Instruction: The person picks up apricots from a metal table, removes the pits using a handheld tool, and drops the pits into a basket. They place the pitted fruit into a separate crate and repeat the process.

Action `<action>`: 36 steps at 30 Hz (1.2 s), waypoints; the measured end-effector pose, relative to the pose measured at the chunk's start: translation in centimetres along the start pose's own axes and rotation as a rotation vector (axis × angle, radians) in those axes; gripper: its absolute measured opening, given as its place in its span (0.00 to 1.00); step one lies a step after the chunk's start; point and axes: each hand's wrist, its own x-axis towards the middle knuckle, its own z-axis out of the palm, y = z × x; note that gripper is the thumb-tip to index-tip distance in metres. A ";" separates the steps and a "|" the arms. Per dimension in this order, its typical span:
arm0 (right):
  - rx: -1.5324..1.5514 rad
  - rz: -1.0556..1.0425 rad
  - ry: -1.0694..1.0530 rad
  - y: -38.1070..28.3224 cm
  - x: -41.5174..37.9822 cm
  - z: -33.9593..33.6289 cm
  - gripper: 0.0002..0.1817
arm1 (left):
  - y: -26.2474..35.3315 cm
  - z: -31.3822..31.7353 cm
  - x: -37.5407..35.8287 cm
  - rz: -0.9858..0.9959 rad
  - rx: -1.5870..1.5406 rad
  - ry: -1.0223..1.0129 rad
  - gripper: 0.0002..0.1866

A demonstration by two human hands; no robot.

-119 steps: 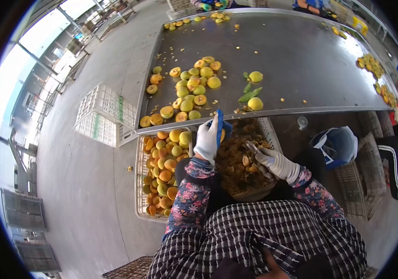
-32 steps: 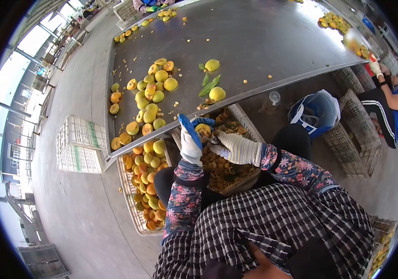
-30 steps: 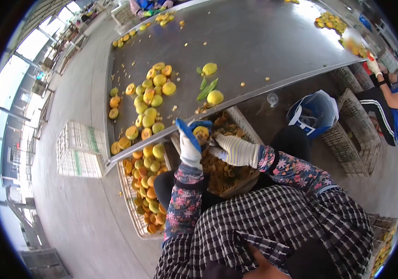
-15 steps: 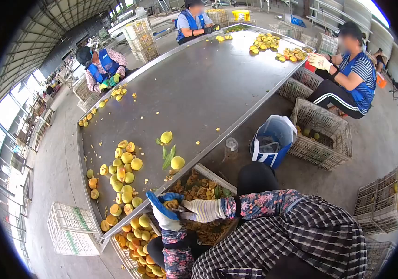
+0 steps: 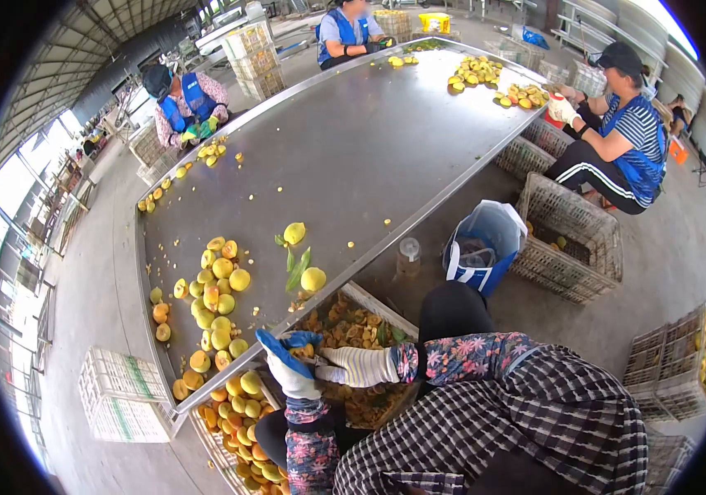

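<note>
A yellow fruit (image 5: pixel 304 351) sits gripped in the left hand (image 5: pixel 289 369), just over the near crate of cut pieces (image 5: pixel 359 328). The right hand (image 5: pixel 353 366) presses against it, fingers closed, whether on a tool I cannot tell. Far-left lies the steel surface (image 5: pixel 345 157) with heaped fruit (image 5: pixel 214 297); a blue bag (image 5: pixel 485 245) stands right.
</note>
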 end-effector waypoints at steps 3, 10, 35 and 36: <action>0.091 0.065 0.008 0.1 -0.2 0.1 0.16 | -0.6 -0.7 0.7 -0.024 -0.016 -0.048 0.33; 0.876 0.800 -0.127 -6.2 1.0 -2.8 0.20 | 0.5 0.0 0.1 -0.114 -0.127 -0.121 0.31; -0.416 0.475 -0.490 -4.7 0.5 -8.5 0.26 | 2.8 -2.5 1.5 0.029 0.007 0.010 0.34; -0.457 0.484 -0.508 -4.4 0.7 -9.0 0.27 | 3.1 -3.9 1.8 0.135 0.048 0.007 0.33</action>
